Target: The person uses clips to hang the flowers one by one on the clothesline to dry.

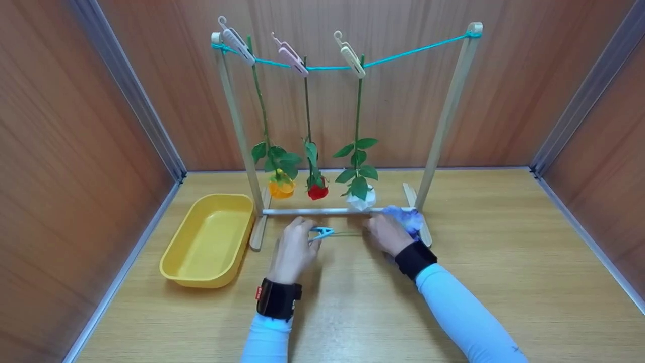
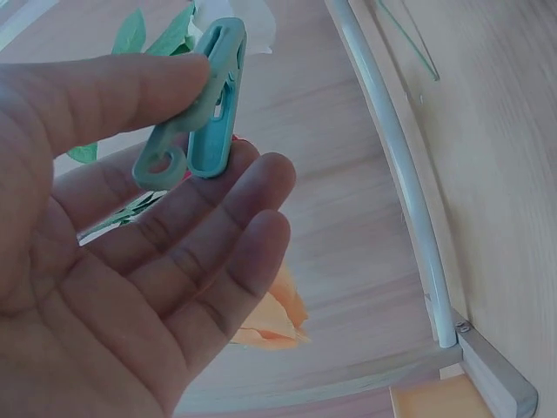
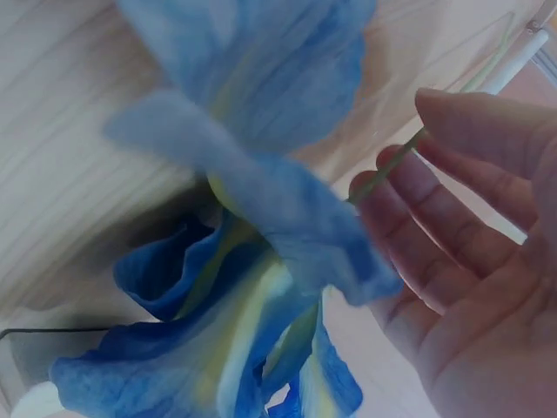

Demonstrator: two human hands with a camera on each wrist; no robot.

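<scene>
Blue flower: lies on surface by rack foot, stem in your right hand, fingers curled round it. Left hand fingers pinch blue clip. Three flowers hang clipped on line. Judged remaining: fourth not yet hung.

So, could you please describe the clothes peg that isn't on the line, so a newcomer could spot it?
Start at the wooden drying rack with three flowers hanging from its blue cord. On the table just before its metal base bar, the left hand pinches a peg. It is teal, unlike the pale pegs clipped overhead.
</scene>
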